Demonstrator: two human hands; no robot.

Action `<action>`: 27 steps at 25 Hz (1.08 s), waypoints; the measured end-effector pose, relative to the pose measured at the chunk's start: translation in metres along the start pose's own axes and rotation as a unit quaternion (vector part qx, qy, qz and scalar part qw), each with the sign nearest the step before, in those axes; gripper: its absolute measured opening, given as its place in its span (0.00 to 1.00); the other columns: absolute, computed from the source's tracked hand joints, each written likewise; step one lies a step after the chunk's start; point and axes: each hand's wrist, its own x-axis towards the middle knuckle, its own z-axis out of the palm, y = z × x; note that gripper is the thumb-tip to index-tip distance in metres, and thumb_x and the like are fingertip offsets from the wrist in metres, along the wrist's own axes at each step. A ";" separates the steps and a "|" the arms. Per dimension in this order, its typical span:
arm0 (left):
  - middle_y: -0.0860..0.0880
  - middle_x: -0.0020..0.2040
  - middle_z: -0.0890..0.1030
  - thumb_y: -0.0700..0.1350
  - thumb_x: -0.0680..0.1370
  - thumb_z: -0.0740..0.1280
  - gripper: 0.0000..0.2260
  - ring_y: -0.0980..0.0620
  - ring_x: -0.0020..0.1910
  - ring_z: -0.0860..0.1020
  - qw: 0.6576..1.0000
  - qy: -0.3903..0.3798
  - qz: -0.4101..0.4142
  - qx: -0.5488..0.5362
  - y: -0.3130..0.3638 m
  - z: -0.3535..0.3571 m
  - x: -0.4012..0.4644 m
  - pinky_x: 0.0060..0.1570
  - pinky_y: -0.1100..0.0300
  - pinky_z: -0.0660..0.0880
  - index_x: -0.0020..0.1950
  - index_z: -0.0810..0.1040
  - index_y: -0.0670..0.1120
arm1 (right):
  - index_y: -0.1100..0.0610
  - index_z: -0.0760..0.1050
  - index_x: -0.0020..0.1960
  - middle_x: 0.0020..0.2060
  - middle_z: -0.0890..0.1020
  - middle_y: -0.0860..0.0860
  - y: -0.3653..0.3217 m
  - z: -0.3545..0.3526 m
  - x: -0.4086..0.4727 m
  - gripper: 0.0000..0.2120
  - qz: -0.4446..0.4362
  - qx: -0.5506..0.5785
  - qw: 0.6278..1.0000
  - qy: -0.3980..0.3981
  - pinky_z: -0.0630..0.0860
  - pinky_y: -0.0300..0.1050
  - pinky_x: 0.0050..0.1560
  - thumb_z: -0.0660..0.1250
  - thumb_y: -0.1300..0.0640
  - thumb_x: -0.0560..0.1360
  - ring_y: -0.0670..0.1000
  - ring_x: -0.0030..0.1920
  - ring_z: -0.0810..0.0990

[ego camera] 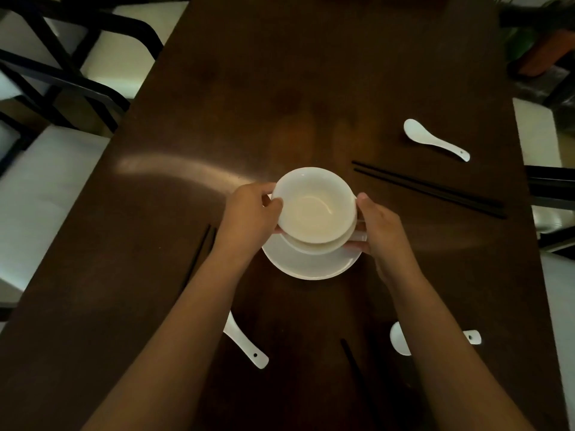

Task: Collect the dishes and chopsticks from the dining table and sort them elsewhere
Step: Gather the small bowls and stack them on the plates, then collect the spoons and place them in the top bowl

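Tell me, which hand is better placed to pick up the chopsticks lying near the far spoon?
Probably the right hand. That chopstick pair lies on its side of the bowl stack, just beyond it. The left hand would have to cross over the bowls. Both hands hold the stack now.

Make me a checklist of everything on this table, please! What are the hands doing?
Surface: dark wooden table, bare at the far end.
Job's things: white bowls, at least two stacked, above a plate; three white spoons, far right, near left, near right; black chopsticks at right, left and near middle.
Clutter: nothing seen.
Hands: left hand and right hand grip the bowls from opposite sides.
Cables: nothing seen.
Surroundings: white-cushioned chairs on both sides; a green plant at far right.
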 end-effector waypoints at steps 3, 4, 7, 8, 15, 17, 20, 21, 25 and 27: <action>0.52 0.39 0.79 0.38 0.77 0.60 0.15 0.59 0.28 0.80 0.999 0.003 0.021 0.028 0.002 0.005 -0.003 0.30 0.67 0.79 0.61 0.78 0.47 | 0.45 0.80 0.41 0.40 0.80 0.41 0.000 0.001 0.000 0.08 -0.010 -0.026 0.999 0.015 0.81 0.43 0.37 0.64 0.51 0.75 0.46 0.44 0.80; 0.53 0.37 0.79 0.38 0.77 0.61 0.15 0.60 0.26 0.80 0.999 0.006 0.029 0.039 0.003 0.006 -0.004 0.28 0.70 0.77 0.61 0.78 0.47 | 0.47 0.80 0.48 0.43 0.79 0.41 0.001 0.001 0.000 0.07 -0.012 -0.044 0.999 0.018 0.81 0.40 0.36 0.64 0.53 0.75 0.46 0.46 0.79; 0.48 0.39 0.81 0.43 0.78 0.61 0.13 0.54 0.29 0.79 0.991 0.020 0.061 0.117 -0.002 0.006 -0.005 0.34 0.67 0.75 0.60 0.78 0.48 | 0.51 0.76 0.59 0.46 0.77 0.42 0.003 0.001 0.000 0.13 -0.019 -0.062 0.998 0.021 0.76 0.31 0.28 0.63 0.57 0.76 0.44 0.46 0.77; 0.46 0.42 0.82 0.44 0.78 0.60 0.12 0.52 0.33 0.79 0.989 0.021 0.065 0.132 -0.005 0.005 -0.006 0.37 0.62 0.77 0.58 0.79 0.46 | 0.51 0.76 0.60 0.46 0.77 0.42 0.003 0.000 0.001 0.13 -0.022 -0.061 0.998 0.021 0.75 0.30 0.28 0.63 0.58 0.76 0.44 0.46 0.77; 0.48 0.47 0.81 0.45 0.79 0.59 0.13 0.52 0.35 0.82 0.997 -0.010 -0.052 -0.062 -0.020 0.005 -0.009 0.37 0.60 0.80 0.60 0.78 0.47 | 0.53 0.74 0.63 0.50 0.76 0.46 0.000 0.001 -0.002 0.15 -0.017 -0.084 0.996 0.028 0.77 0.31 0.31 0.62 0.56 0.77 0.42 0.44 0.77; 0.49 0.43 0.81 0.46 0.79 0.58 0.12 0.51 0.35 0.82 0.991 0.013 -0.083 -0.108 -0.024 -0.003 -0.017 0.39 0.58 0.80 0.59 0.78 0.46 | 0.52 0.73 0.63 0.49 0.77 0.46 -0.001 0.001 -0.015 0.15 -0.014 -0.054 0.996 0.072 0.79 0.33 0.33 0.64 0.54 0.76 0.44 0.45 0.78; 0.51 0.41 0.81 0.44 0.79 0.59 0.09 0.56 0.35 0.82 0.970 0.124 -0.107 -0.182 -0.047 -0.024 -0.061 0.33 0.66 0.77 0.51 0.79 0.49 | 0.48 0.74 0.52 0.44 0.79 0.47 0.024 0.007 -0.067 0.10 -0.101 -0.133 0.972 0.163 0.78 0.36 0.40 0.68 0.53 0.72 0.43 0.41 0.79; 0.49 0.42 0.82 0.43 0.79 0.60 0.09 0.57 0.36 0.82 0.955 0.156 -0.135 -0.211 -0.058 -0.029 -0.081 0.32 0.68 0.77 0.49 0.80 0.48 | 0.48 0.74 0.50 0.42 0.78 0.47 0.038 0.016 -0.090 0.10 -0.143 -0.206 0.957 0.146 0.76 0.34 0.41 0.70 0.53 0.70 0.42 0.39 0.78; 0.47 0.50 0.81 0.43 0.78 0.62 0.06 0.55 0.47 0.81 0.902 0.174 -0.279 -0.279 -0.100 -0.024 -0.149 0.44 0.62 0.78 0.49 0.79 0.47 | 0.49 0.73 0.60 0.53 0.76 0.45 0.082 0.071 -0.141 0.18 -0.147 -0.404 0.898 -0.088 0.73 0.33 0.47 0.69 0.48 0.71 0.42 0.48 0.75; 0.48 0.51 0.81 0.44 0.78 0.62 0.06 0.55 0.49 0.81 0.901 0.157 -0.309 -0.261 -0.111 -0.014 -0.166 0.49 0.59 0.76 0.52 0.77 0.48 | 0.50 0.69 0.65 0.58 0.74 0.47 0.093 0.089 -0.143 0.23 -0.147 -0.466 0.863 -0.131 0.73 0.38 0.52 0.66 0.46 0.73 0.46 0.56 0.74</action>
